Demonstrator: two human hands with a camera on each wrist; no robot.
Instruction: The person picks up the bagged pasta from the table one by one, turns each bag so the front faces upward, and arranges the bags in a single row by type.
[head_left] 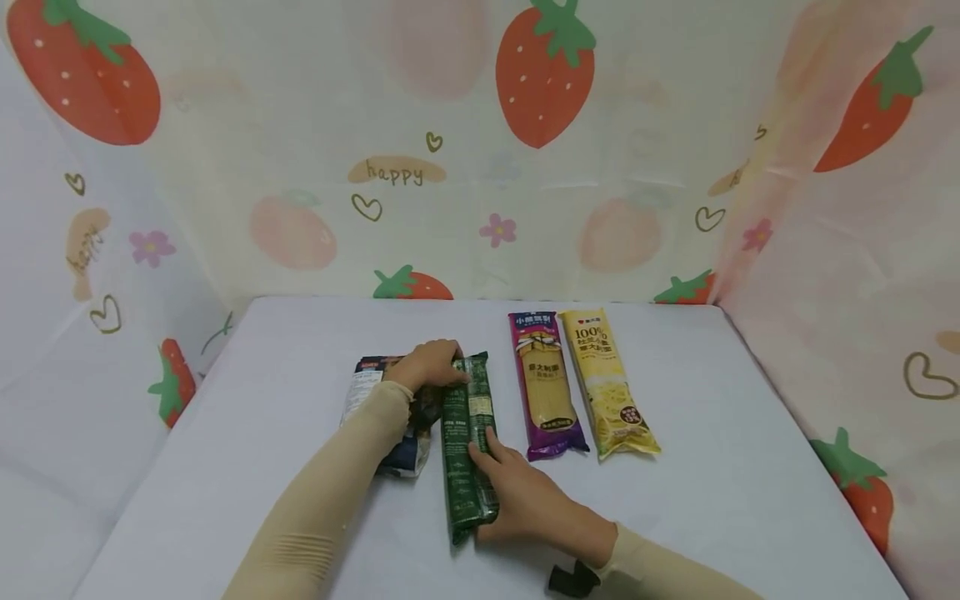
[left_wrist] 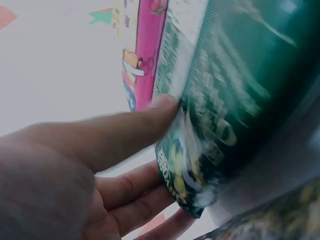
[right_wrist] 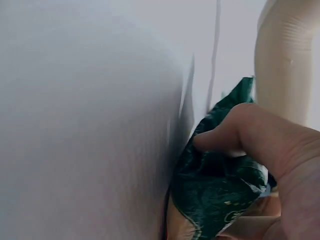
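A long green plastic packet (head_left: 459, 467) lies lengthwise between both hands, its back seam and small print facing up. At its far end my left hand (head_left: 431, 364) grips it; the left wrist view shows the thumb (left_wrist: 150, 112) on the seam side and fingers round the other side. My right hand (head_left: 525, 493) holds the near end from the right, thumb over the top. Up close in the right wrist view, the crumpled green end (right_wrist: 215, 187) sits under that thumb. Left of it, a dark packet with a white panel (head_left: 365, 382) is partly hidden by my left hand and sleeve.
To the right lie a purple pasta packet (head_left: 545, 379) and a yellow pasta packet (head_left: 609, 383), side by side on the white table (head_left: 720, 492). A strawberry-print cloth (head_left: 465, 225) hangs behind the table and along its sides. A black strap piece (head_left: 573, 579) is at my right wrist.
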